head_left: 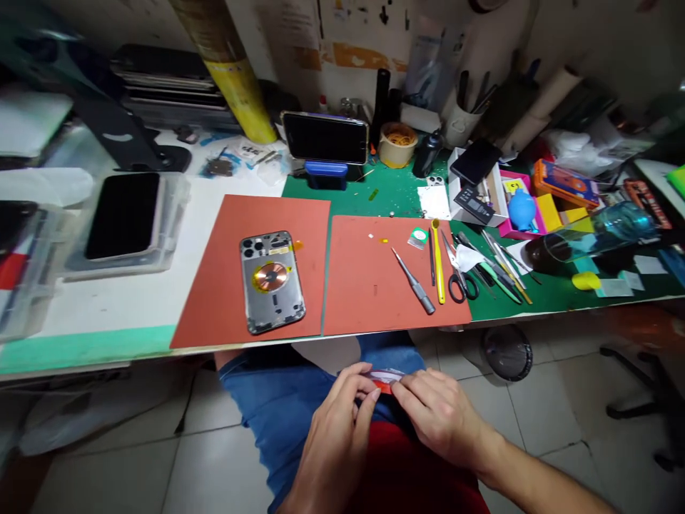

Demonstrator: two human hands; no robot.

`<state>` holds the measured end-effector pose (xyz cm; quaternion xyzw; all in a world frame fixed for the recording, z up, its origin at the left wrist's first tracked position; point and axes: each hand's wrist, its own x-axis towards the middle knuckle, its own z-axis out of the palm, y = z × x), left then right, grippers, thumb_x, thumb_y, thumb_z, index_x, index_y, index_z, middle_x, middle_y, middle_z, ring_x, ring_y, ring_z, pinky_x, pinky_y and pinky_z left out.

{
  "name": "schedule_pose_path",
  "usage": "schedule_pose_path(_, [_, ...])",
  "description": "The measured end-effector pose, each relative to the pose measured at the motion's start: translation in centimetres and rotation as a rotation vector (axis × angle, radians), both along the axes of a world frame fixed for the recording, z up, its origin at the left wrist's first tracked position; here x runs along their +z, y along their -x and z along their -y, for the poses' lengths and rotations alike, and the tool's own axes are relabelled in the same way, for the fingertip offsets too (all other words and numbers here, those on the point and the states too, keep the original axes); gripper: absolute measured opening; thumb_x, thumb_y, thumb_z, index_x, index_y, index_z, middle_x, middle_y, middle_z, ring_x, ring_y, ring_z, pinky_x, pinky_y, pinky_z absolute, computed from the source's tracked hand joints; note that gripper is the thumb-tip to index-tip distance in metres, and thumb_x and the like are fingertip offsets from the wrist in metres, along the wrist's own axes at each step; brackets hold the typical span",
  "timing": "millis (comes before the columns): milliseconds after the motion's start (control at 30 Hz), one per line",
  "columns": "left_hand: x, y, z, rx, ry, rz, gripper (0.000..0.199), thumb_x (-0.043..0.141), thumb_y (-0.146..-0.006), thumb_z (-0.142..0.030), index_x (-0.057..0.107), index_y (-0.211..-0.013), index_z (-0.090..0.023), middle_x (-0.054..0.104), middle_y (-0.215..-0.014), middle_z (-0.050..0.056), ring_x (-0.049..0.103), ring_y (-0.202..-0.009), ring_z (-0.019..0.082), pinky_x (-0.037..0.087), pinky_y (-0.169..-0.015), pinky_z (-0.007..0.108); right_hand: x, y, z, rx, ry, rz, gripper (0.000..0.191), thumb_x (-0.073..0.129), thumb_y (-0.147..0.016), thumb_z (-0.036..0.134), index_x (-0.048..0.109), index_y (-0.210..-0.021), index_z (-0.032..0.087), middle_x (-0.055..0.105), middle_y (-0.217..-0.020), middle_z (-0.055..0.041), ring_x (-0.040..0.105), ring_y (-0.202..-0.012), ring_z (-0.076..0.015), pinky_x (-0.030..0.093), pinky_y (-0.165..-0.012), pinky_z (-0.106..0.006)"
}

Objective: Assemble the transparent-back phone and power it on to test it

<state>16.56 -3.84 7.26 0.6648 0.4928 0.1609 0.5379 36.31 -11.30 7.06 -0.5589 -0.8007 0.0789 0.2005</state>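
Over my lap, my left hand [347,403] and my right hand [436,407] pinch opposite ends of a small clear and red plastic packet [384,380]. Fingers cover much of it, and its contents cannot be made out. Beyond the table edge, a phone with its back glass off [274,282] lies on the left orange-red mat [214,314], its copper coil showing. A grey screwdriver [414,280] rests on the right mat [353,285], beside a yellow-handled tool [438,264] and black-handled scissors [461,282].
A phone [327,139] leans on a blue stand [326,173] at the back. Another dark phone [124,214] sits on a clear plastic box [174,214] at left. Tweezers and other tools lie right of the mats, near a glass jar [561,243]. A bin [507,351] stands below.
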Motion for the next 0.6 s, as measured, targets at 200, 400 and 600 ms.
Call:
schedule_pose_path(200, [-0.9,-0.5,-0.3,0.040,0.412,0.156,0.038,0.064,-0.093,-0.062,0.068,-0.091,-0.024,0.075,-0.131,0.014,0.077,-0.106,0.031,0.062,-0.090,0.042,1.4,-1.0,-0.4,0.014,0.035,-0.009,0.020,0.050,-0.107,0.018,0.069,-0.113,0.016,0.076,-0.088,-0.0073,0.069,-0.076,-0.0190,0.051,-0.069,-0.033])
schedule_pose_path(400, [-1.4,-0.3,-0.6,0.225,0.586,0.295,0.052,0.081,-0.077,-0.069,0.069,-0.085,-0.019,0.074,-0.133,0.018,0.076,-0.113,0.032,0.061,-0.099,0.043,4.9,-7.5,-3.3,-0.581,-0.104,-0.229,0.021,0.050,-0.108,0.029,0.070,-0.104,0.021,0.077,-0.098,-0.0085,0.073,-0.086,-0.0206,0.057,-0.082,-0.034])
schedule_pose_path(600, [-1.6,0.0,-0.9,0.313,0.691,0.362,0.056,0.087,-0.071,-0.068,0.074,-0.085,-0.015,0.076,-0.126,0.019,0.079,-0.104,0.032,0.063,-0.099,0.045,4.5,-13.5,-8.8,-0.754,0.166,-0.193,0.035,0.077,-0.087,0.041,0.072,-0.113,0.020,0.073,-0.072,0.0001,0.065,-0.060,-0.0193,0.046,-0.059,-0.030])
